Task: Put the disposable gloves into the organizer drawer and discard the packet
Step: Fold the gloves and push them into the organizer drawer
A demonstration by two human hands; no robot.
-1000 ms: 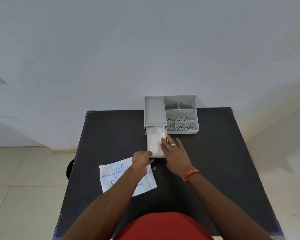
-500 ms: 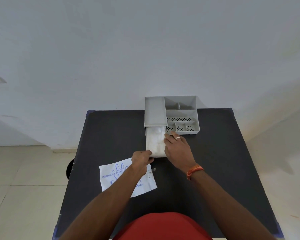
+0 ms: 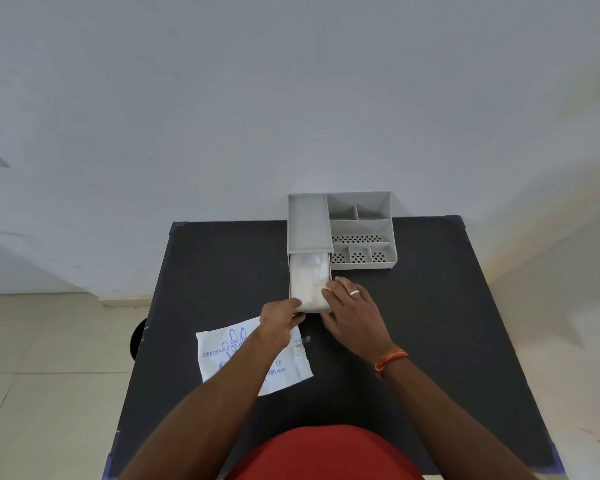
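Drawer [image 3: 309, 282] pulled out of grey organizer [image 3: 361, 233] on black table [image 3: 430, 323], clear disposable gloves [image 3: 309, 277] inside | left hand [image 3: 279, 320] fingers curled on drawer's front left corner | right hand [image 3: 352, 313] fingers loosely spread at its right edge, fingertips touching gloves | printed packet [image 3: 222, 355] flat on table under left forearm

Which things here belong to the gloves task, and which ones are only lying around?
Belong to the job:
- organizer
- its pulled-out drawer
- disposable gloves in the drawer
- empty packet on the table
- left hand and right hand, both at the drawer

Just there:
- dark round object beside the table, on the floor
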